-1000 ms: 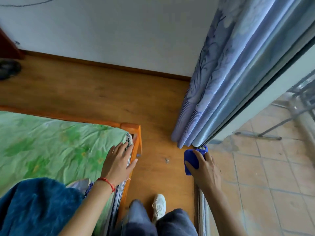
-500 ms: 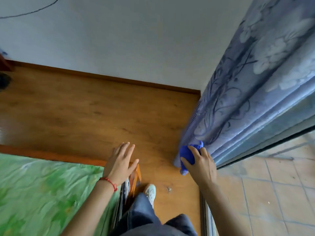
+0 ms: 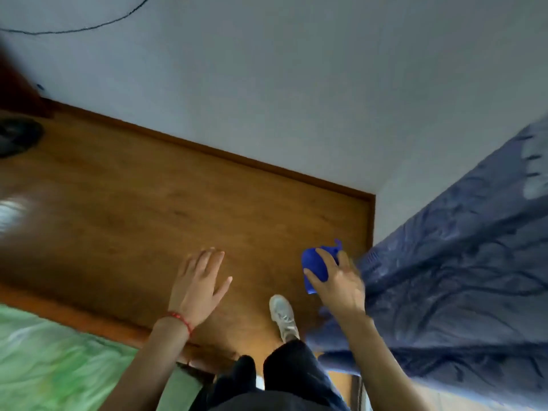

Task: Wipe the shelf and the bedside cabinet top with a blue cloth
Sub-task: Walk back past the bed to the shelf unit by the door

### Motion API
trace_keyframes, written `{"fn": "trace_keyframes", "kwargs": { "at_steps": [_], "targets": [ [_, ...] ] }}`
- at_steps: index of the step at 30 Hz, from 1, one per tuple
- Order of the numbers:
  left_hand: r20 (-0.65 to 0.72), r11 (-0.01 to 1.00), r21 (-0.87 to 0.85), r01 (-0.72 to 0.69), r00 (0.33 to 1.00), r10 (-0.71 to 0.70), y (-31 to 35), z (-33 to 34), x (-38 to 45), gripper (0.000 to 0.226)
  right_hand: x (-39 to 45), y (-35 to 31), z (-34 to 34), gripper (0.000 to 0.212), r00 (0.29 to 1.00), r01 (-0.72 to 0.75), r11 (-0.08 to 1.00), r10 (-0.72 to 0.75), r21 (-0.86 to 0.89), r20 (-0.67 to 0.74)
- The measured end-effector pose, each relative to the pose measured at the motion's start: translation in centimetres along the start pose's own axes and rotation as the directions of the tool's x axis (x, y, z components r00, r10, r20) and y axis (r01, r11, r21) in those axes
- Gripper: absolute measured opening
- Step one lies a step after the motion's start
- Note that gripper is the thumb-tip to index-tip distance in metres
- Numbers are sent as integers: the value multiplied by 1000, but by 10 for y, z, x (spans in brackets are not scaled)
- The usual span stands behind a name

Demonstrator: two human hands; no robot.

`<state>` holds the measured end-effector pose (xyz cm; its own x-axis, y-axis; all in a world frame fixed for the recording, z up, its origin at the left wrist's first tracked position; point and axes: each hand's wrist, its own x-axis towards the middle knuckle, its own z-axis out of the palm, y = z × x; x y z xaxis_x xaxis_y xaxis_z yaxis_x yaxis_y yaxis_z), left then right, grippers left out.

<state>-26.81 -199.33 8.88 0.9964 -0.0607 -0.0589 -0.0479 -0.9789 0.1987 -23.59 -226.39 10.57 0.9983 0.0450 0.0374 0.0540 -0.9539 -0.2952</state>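
Note:
My right hand (image 3: 338,284) is closed around a bunched blue cloth (image 3: 315,264), held in the air just left of the curtain. My left hand (image 3: 197,287), with a red string at the wrist, hovers open over the wooden floor, fingers spread and holding nothing. No shelf or bedside cabinet shows clearly; only a dark blurred wooden shape (image 3: 12,84) stands at the far left edge.
A blue patterned curtain (image 3: 450,286) hangs at the right. The bed with a green sheet (image 3: 53,363) and an orange wooden frame (image 3: 98,318) fills the lower left. A white wall (image 3: 267,84) stands ahead, wooden floor (image 3: 178,203) below. My white shoe (image 3: 283,317) is on the floor.
The view has swung left and upward, and I have stepped past the bed corner. My left hand has lifted off the bed. The window and balcony have left the frame.

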Motion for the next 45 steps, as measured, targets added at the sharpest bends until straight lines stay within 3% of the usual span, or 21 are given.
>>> {"fn": "trace_keyframes", "kwargs": {
  "at_steps": [4, 7, 11, 15, 21, 27, 34, 45],
  "targets": [
    [-27, 980, -43, 196, 980, -197, -13, -1, 33, 57, 82, -17, 8, 51, 987, 131, 990, -134, 50, 83],
    [-29, 926, -81, 369, 928, -372, -24, -5, 49, 60, 143, -42, 12, 50, 938, 315, 944, -325, 95, 120],
    [-64, 814, -124, 568, 814, -578, -31, -9, 56, 77, 210, -83, 22, 50, 811, 548, 826, -563, 133, 159],
    [-59, 679, -159, 716, 680, -731, -32, -12, 51, 79, 253, -123, 36, 48, 647, 726, 674, -737, 138, 195],
    [-39, 484, -229, 845, 489, -872, -45, -8, 33, 78, 275, -179, 64, 48, 472, 834, 523, -841, 174, 263],
    [-28, 384, -233, 894, 388, -921, -81, -20, 37, 76, 291, -241, 95, 47, 356, 878, 421, -893, 229, 277],
    [-43, 361, -212, 908, 360, -932, -201, -33, 63, 77, 324, -348, 143, 45, 340, 870, 405, -906, 281, 253],
    [-77, 424, -141, 895, 417, -906, -426, -102, 104, 74, 395, -564, 196, 46, 405, 835, 456, -888, 308, 215]
  ]
}}
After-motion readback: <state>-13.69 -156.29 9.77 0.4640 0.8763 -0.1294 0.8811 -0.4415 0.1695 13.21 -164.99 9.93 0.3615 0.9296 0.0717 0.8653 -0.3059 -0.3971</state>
